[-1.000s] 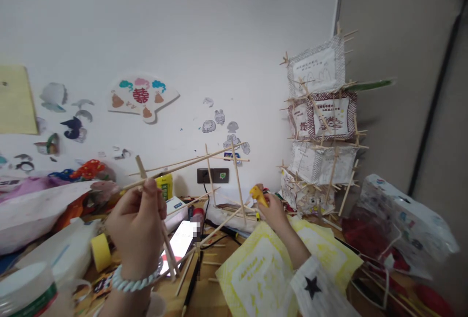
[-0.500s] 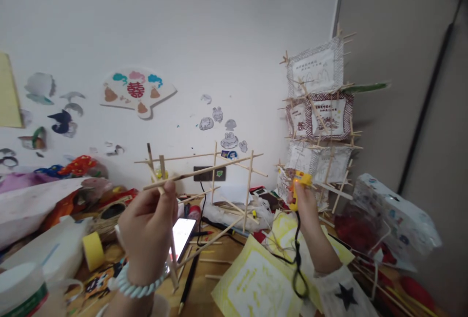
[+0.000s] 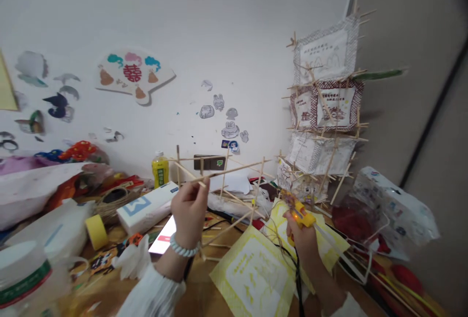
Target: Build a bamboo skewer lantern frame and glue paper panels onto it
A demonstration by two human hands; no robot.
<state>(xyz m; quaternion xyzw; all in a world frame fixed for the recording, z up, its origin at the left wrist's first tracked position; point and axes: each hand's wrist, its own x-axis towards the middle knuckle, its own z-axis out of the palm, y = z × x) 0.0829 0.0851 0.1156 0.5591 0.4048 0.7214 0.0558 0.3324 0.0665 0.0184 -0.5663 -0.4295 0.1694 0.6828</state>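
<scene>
My left hand (image 3: 190, 209) pinches a corner of an open frame of thin wooden sticks (image 3: 258, 188), where sticks cross at the fingertips. The frame is tilted and extends to the right over the table; my hand hides part of it. Wrapped in my right hand (image 3: 305, 246) is a yellow hot glue gun (image 3: 303, 215), its nozzle pointing up and left, apart from the frame. A whitish glue stick (image 3: 338, 251) juts from its rear. Under the hands lie yellow-bordered printed sheets (image 3: 256, 273).
A tall stick structure with printed panels (image 3: 334, 107) stands at the back right. Leftward are a white box (image 3: 148, 207), yellow tape (image 3: 96, 232), a drink bottle (image 3: 160, 169), a lit phone (image 3: 163, 239) and a white tub (image 3: 22, 273). The glue gun's black cord (image 3: 298, 278) hangs down.
My left hand has moved right with the stick frame, uncovering the white box and bottle. My right hand has lowered the glue gun and tilted it leftward. The view has shifted slightly.
</scene>
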